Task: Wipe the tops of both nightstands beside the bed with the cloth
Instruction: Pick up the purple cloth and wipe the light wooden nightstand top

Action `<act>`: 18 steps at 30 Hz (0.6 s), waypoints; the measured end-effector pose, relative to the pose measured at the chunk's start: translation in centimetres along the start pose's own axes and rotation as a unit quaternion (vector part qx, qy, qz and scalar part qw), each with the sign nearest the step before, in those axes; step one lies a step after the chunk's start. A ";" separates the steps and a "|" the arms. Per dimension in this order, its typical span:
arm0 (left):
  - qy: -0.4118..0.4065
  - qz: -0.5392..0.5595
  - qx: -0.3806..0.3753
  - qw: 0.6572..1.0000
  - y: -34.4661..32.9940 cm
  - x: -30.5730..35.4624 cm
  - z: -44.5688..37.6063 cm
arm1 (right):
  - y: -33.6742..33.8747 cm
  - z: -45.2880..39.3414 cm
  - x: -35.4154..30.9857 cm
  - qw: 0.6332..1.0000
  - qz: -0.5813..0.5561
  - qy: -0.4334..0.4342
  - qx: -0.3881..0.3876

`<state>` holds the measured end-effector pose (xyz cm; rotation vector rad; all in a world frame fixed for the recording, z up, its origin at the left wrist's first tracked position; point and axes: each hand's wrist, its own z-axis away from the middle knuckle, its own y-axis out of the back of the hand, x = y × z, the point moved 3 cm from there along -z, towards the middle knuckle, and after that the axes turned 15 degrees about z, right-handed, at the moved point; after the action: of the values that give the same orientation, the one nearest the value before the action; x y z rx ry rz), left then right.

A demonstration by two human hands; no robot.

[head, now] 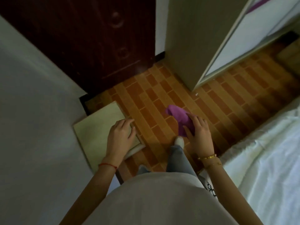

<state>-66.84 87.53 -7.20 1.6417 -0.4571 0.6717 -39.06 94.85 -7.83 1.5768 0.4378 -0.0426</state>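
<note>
Right hand (198,132) is gripping the purple cloth (180,118), bunched up, fingers wrapped over its near end, held above the tiled floor (146,95), not touching anything else. Left hand (121,135) is hanging loose and holding nothing, fingers half-curled, hovering over the right edge of the pale nightstand (95,127); can't tell if I'm touching the top. Nightstand is sitting on the left against the wall (32,95), its top bare. Bed (267,151) with white sheet is lying on the right, well apart from the nightstand. Dark door (81,38) is standing far left. I'm wearing a red string on the left wrist, gold bracelet on the right.
</note>
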 end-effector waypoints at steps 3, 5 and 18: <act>-0.029 0.001 -0.036 0.999 -2.6 4.0 -4.3 | 1.9 -0.1 4.7 0.998 0.003 -0.051 0.024; -0.053 0.002 -0.054 0.997 -5.0 7.3 -7.3 | 3.2 -0.4 8.3 0.996 -0.001 -0.083 0.035; -0.161 0.068 -0.127 0.976 -23.1 31.2 -24.3 | 13.5 -5.1 33.4 0.965 -0.013 -0.236 0.113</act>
<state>-32.91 117.80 -1.99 1.4862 -0.8607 0.4240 -5.44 108.20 -4.40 1.7173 0.0797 -0.4937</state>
